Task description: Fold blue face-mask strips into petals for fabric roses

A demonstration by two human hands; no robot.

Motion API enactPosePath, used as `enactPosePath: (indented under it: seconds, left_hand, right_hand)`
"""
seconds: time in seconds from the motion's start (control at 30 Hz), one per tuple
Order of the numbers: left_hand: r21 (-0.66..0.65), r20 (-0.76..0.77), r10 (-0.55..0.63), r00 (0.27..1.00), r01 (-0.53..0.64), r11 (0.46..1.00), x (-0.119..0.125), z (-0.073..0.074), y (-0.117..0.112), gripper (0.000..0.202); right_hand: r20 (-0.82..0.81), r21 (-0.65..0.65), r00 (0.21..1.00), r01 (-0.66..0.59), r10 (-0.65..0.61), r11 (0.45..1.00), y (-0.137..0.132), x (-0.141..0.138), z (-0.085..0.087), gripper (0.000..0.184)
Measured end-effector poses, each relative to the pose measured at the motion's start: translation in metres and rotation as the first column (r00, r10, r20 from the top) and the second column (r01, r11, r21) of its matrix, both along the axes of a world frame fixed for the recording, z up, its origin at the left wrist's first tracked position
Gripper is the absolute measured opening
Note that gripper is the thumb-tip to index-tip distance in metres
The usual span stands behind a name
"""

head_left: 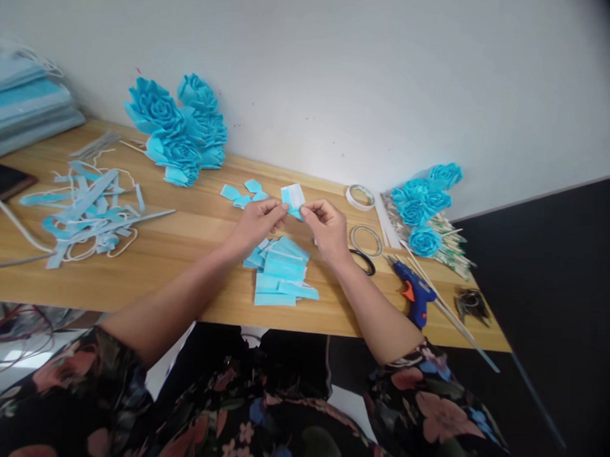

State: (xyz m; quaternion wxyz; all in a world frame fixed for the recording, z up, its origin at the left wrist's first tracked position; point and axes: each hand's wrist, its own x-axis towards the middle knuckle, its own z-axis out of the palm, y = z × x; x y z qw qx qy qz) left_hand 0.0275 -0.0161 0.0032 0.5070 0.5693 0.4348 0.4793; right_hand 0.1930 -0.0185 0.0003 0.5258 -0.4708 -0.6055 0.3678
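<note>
Between my two hands is a small piece of blue-and-white mask fabric (pixel 293 194), its white side partly showing. My left hand (pixel 262 217) pinches its left lower edge between thumb and finger. On the other edge, my right hand (pixel 326 222) pinches it the same way. Just beyond my left hand lie several small cut blue pieces with pointed ends (pixel 231 192). Nearer to me, below both hands, a loose pile of blue rectangular fabric pieces (pixel 282 271) rests on the wooden table.
Blue fabric flowers (pixel 176 127) stand at the back left, and more flowers (pixel 420 204) lie at the right. Scrap strips (pixel 98 208) cover the left side. Tape rolls (pixel 361 197), a blue glue gun (pixel 417 296), thin sticks (pixel 455 310) and a dark tool (pixel 472 306) lie right.
</note>
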Motion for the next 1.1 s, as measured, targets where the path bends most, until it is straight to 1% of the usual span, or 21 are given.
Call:
enactPosePath:
  seconds: [0.13,0.27,0.4,0.5,0.57,0.7,0.8,0.93,1.0,1.1]
  left_hand:
    - [-0.007,-0.054,0.032,0.998,-0.032,0.999,0.0002,0.0023,-0.0003,0.028]
    - [-0.008,-0.05,0.034,0.998,-0.034,0.999,-0.0008,0.0001,0.0015,0.027]
    - [0.02,-0.072,0.012,0.997,-0.01,1.0,-0.0019,0.0009,0.0001,0.025]
    - [0.048,-0.132,-0.011,0.991,0.017,0.999,-0.0022,0.0044,-0.0022,0.027]
    - [0.062,-0.142,-0.011,0.99,0.02,0.998,-0.0022,0.0057,-0.0025,0.026]
    - [0.075,-0.053,0.011,0.999,-0.007,0.997,-0.0018,0.0028,0.0,0.016]
    - [0.052,0.028,0.035,0.999,-0.036,0.998,-0.0016,-0.0003,0.0017,0.02]
    - [-0.007,0.082,-0.018,0.996,0.018,1.0,-0.0014,0.0,0.0019,0.027]
    - [-0.027,0.087,-0.04,0.995,0.043,0.999,-0.0015,0.0008,0.0017,0.025]
    - [-0.035,0.081,-0.043,0.996,0.046,0.998,-0.0019,0.0015,0.0015,0.021]
  right_hand:
    - [-0.024,0.001,0.999,-0.021,0.021,1.0,-0.0005,-0.0007,0.0001,0.018]
    - [-0.065,-0.007,0.996,-0.058,0.058,0.998,0.0001,0.0002,-0.0004,0.02]
    - [-0.095,-0.057,0.99,-0.108,0.102,0.993,0.0019,0.0038,0.0011,0.035]
    - [-0.06,-0.076,0.985,-0.169,0.165,0.983,0.0031,0.0053,0.003,0.045]
    - [-0.027,-0.085,0.982,-0.186,0.185,0.979,0.0035,0.005,0.0036,0.051]
    - [-0.048,-0.112,0.973,-0.231,0.226,0.967,0.0027,0.0021,0.002,0.058]
    - [-0.102,-0.105,0.962,-0.265,0.255,0.958,0.0019,0.0003,0.0001,0.063]
    - [-0.122,-0.097,0.968,-0.233,0.22,0.968,0.0018,0.0001,-0.0008,0.063]
    - [-0.119,-0.092,0.97,-0.224,0.213,0.97,0.0018,0.0002,-0.0008,0.063]
    - [-0.102,-0.091,0.97,-0.23,0.221,0.969,0.0013,-0.0003,-0.0001,0.062]
